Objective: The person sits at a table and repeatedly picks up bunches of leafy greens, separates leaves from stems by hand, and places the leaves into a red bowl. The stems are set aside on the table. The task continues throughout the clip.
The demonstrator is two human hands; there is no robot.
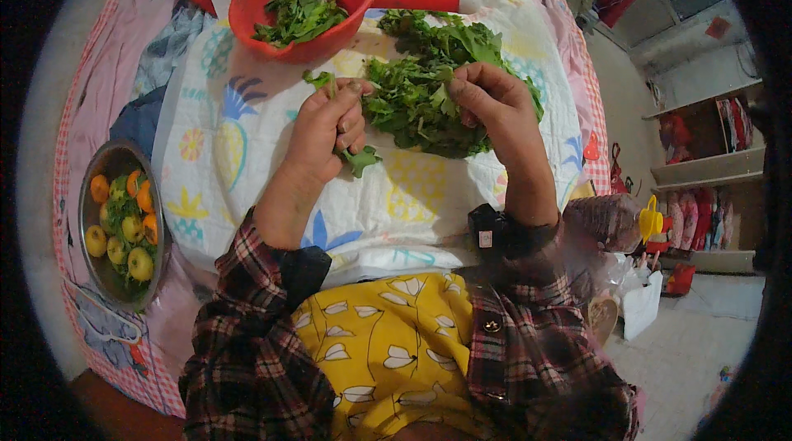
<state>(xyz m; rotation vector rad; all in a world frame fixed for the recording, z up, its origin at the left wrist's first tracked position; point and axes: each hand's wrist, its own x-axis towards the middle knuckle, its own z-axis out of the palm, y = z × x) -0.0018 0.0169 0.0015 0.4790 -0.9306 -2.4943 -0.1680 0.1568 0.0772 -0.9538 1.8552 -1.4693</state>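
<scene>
My left hand (326, 123) is closed around a few leafy greens. One leaf (360, 161) hangs out below the fingers, and another pokes out above the thumb. My right hand (502, 103) is pinched, thumb against forefinger, with a bit of green at its tips. Just beneath and between both hands lies a loose pile of leafy greens (421, 123) on a white fruit-print cloth (264, 218). Beyond my left hand stands a red plastic ladle-shaped strainer or scoop (359, 28) with more greens (305, 12) inside; its handle points right.
A metal bowl (159, 264) at the left holds yellow-green apples, orange fruit pieces and greens. Folded clothes lie at the table's left side. To the right, off the table, are a large clear plastic jug with a yellow handle (651, 218), a white bag (642, 305) and wall shelves (709, 167).
</scene>
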